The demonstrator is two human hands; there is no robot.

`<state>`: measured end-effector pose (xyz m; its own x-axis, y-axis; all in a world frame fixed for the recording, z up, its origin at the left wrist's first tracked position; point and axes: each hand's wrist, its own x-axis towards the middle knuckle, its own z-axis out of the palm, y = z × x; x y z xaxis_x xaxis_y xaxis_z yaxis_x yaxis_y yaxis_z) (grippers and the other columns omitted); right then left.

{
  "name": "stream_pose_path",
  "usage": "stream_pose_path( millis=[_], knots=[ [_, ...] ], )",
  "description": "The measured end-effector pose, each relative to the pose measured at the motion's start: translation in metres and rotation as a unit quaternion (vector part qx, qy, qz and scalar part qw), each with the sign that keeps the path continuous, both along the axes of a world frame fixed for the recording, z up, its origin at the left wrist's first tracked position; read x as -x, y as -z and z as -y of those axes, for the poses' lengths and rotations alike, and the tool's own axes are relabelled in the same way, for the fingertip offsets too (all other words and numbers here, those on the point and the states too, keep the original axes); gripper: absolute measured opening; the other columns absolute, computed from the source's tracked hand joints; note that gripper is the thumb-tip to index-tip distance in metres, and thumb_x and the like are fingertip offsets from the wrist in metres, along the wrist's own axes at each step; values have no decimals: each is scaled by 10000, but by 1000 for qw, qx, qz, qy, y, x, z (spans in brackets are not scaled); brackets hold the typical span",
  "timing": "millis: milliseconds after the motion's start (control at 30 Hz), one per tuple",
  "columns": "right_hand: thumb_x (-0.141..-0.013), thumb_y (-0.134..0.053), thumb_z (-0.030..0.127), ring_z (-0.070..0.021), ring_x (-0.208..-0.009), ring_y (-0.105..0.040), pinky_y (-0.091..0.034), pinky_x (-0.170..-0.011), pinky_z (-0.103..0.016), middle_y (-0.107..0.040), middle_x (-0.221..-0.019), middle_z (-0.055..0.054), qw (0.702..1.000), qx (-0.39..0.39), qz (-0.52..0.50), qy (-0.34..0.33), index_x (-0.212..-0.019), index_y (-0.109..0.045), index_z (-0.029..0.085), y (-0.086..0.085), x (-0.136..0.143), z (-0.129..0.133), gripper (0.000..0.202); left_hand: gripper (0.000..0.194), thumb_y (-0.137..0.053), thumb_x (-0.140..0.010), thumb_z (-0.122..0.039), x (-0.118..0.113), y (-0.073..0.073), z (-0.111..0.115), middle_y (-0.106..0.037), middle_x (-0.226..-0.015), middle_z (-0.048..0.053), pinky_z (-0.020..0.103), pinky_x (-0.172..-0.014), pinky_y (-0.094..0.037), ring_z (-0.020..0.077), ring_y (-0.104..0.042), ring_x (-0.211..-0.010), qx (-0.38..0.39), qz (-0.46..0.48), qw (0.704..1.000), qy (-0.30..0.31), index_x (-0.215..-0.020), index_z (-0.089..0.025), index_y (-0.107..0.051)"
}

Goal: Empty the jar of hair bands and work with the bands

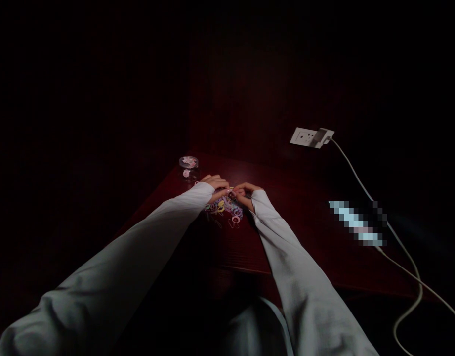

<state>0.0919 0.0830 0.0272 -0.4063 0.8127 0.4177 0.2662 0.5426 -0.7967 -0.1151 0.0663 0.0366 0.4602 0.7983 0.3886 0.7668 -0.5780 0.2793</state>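
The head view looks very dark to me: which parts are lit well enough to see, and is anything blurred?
Head view: very dim; only the table middle is lit, around the left hand, right hand and the small coloured rings. The white wall socket and cable stand out; the background is black. A pixelated patch hides something on the table.

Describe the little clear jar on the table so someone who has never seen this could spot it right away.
Start at the dark red table and find the person's two hands meeting over a pile of small coloured clips. Just beyond the left hand, near the table's far left corner, stands the small clear jar. It is the only upright, see-through thing there, with pale pink bits showing under its lid.
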Motion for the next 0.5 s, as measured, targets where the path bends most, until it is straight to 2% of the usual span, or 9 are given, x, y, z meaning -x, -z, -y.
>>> stream_pose_path(
  millis=[500],
  knots=[
    [-722, -736, 463, -147, -629, -612, -493, -612, -270, -724, -757, -68, 998, 45, -34, -6, -802, -698, 187, 6, 1, -2, 290, 267, -459, -999, -337, 1, 5, -5, -719, -987, 21, 323, -873, -360, 195, -572, -976, -18, 2, 1000, -9, -950, -219, -693]
  ],
)
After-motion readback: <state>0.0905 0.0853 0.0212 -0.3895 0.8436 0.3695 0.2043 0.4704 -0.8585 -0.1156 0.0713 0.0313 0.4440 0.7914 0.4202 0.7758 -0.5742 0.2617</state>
